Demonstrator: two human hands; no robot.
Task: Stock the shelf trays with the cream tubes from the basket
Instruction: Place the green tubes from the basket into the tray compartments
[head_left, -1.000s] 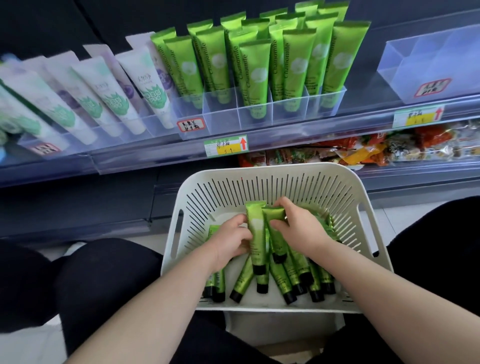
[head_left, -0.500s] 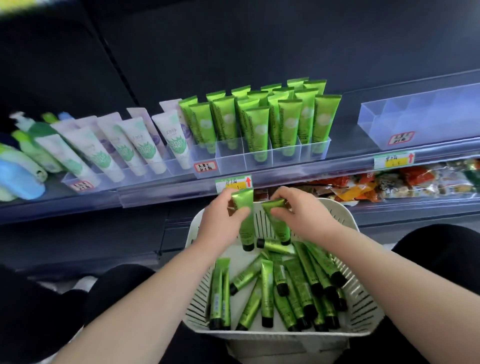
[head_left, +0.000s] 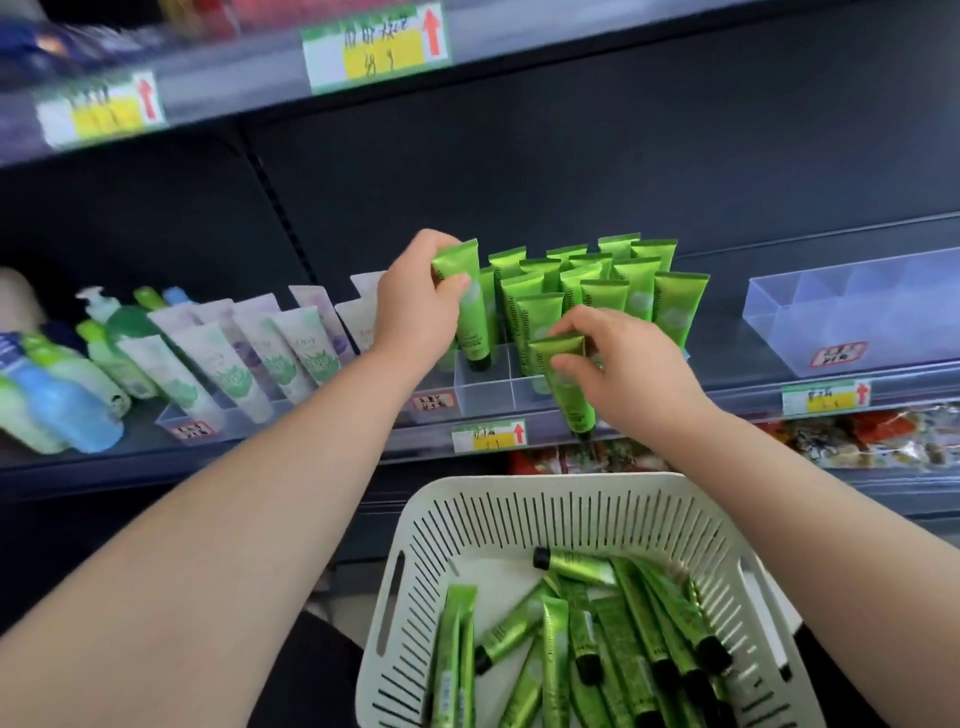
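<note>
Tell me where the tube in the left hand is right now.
Centre of the head view: the left hand holds the green tube cap down at the clear tray's left end, between the standing green tubes and the white tubes.

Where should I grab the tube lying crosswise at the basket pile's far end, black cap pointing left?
Pinch the crosswise tube across its green body, right of the cap, coming straight down. It lies flat on top of the pile, upper face bare. Its right end meets the others, and the basket wall probably blocks a reach from behind.
</note>
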